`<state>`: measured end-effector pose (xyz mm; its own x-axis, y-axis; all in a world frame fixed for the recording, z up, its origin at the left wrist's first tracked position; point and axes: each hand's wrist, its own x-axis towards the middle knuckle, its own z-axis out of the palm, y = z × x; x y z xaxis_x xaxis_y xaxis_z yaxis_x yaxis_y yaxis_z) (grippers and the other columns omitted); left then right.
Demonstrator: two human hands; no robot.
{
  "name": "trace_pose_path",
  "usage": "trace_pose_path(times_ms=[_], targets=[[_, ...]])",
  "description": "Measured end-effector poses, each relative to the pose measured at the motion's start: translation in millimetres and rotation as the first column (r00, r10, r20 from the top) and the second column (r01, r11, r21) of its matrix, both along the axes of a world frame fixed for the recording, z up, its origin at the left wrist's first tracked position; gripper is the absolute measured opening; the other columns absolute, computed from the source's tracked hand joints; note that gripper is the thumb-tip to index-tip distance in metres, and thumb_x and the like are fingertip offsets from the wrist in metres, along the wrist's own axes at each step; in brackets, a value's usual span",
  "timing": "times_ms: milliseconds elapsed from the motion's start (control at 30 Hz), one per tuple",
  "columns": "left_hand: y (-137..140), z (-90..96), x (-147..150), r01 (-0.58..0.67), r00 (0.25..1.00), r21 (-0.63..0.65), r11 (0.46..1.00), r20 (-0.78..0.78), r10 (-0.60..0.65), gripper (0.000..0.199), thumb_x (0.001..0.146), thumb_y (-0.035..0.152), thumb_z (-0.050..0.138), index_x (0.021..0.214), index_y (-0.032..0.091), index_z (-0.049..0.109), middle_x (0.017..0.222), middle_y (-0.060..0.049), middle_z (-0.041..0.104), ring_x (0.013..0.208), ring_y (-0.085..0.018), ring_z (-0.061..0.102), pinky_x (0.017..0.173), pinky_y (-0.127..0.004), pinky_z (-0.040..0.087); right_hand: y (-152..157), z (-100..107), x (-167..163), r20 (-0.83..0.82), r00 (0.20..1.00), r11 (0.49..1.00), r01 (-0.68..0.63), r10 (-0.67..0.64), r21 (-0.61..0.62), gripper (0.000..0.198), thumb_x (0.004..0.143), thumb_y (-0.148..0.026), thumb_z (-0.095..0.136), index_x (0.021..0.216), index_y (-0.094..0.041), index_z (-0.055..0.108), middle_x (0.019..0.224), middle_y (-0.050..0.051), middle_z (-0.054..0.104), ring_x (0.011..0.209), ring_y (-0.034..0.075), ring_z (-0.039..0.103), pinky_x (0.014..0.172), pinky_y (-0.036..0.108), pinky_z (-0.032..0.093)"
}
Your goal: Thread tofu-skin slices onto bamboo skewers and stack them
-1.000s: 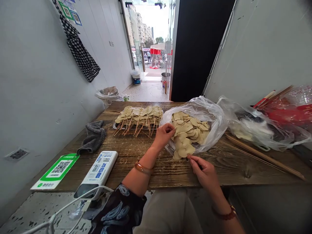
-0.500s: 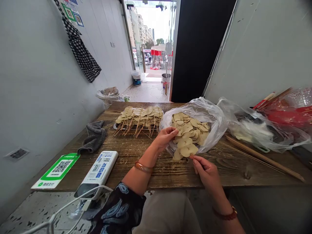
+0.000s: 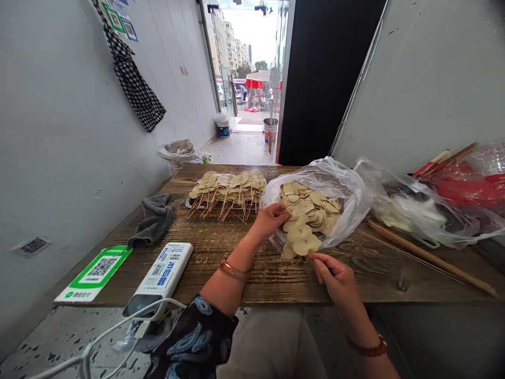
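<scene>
My left hand (image 3: 272, 218) pinches the edge of a thin, pale tan round slice at the far end of a loaded skewer. Several such slices (image 3: 302, 237) are threaded in a row and overlap toward me. The skewer's near end is pinched between the thumb and fingers of my right hand (image 3: 333, 273); most of the stick is hidden by the slices. Just beyond lies an open clear plastic bag (image 3: 351, 210) with a heap of loose slices (image 3: 315, 202). Left of the bag, finished skewers (image 3: 229, 187) are stacked on a tray, sticks pointing toward me.
Bare wooden skewers (image 3: 430, 255) lie on the right of the wooden table (image 3: 221, 273). Plastic bags (image 3: 469, 181) crowd the right end. On the left are a grey cloth (image 3: 152, 221), a QR code card (image 3: 94, 273) and a white power bank (image 3: 165, 273) with a cable.
The whole view has shifted slightly. Both hands keep their grip on the loaded skewer, with almost no movement.
</scene>
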<state>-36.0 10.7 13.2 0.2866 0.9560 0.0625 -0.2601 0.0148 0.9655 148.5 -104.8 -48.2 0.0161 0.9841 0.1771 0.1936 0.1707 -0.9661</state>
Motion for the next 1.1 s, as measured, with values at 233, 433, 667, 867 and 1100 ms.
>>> trace_pose_path(times_ms=[233,433,667,867,1100], targets=[[-2,4.0,-7,0.065,0.994,-0.119,0.991,0.1,-0.053,0.039,0.054,0.032,0.082,0.077,0.013,0.058,0.063,0.001,0.06,0.05,-0.006,0.051,0.047,-0.018,0.037,-2,4,0,0.004,1.0,1.0,-0.005,0.005,0.002,0.033,0.085,-0.037,0.053,0.102,-0.014,0.07,0.05,-0.003,0.046,0.049,0.011,0.044,0.05,0.023,0.038],[0,5.6,-7,0.051,0.996,-0.038,0.998,0.081,-0.048,0.035,0.056,0.031,0.081,0.076,0.011,0.06,0.062,0.001,0.059,0.051,-0.005,0.05,0.047,-0.016,0.037,-2,5,-1,0.018,0.999,0.999,0.027,-0.027,0.018,0.033,0.085,-0.038,0.053,0.098,-0.014,0.07,0.05,-0.004,0.046,0.047,0.011,0.044,0.048,0.023,0.037],[0,0.7,-4,0.123,0.976,-0.099,0.987,0.191,-0.102,0.035,0.056,0.032,0.08,0.077,0.013,0.06,0.059,0.001,0.059,0.045,-0.007,0.051,0.044,-0.018,0.041,0,1,-2,0.061,0.997,0.999,0.05,-0.051,0.02,0.039,0.085,-0.044,0.051,0.1,-0.013,0.07,0.05,-0.003,0.045,0.047,0.011,0.042,0.048,0.023,0.037],[-1,-5.4,0,0.192,0.945,-0.134,0.972,0.291,-0.147,0.032,0.063,0.04,0.076,0.074,0.013,0.064,0.061,0.001,0.058,0.049,-0.006,0.05,0.047,-0.018,0.041,-1,10,-9,0.118,0.988,0.995,0.091,-0.095,0.038,0.03,0.084,-0.051,0.052,0.093,-0.029,0.071,0.049,-0.005,0.045,0.045,0.011,0.046,0.049,0.021,0.039],[-6,-13.7,5,0.171,0.931,-0.158,0.973,0.348,-0.107,0.037,0.055,0.039,0.081,0.075,0.011,0.068,0.064,-0.002,0.062,0.051,-0.007,0.051,0.048,-0.018,0.04,0,2,-9,0.084,0.989,0.992,0.122,-0.124,0.03,0.04,0.08,-0.05,0.057,0.092,-0.016,0.072,0.05,-0.003,0.05,0.045,0.011,0.045,0.045,0.023,0.037]])
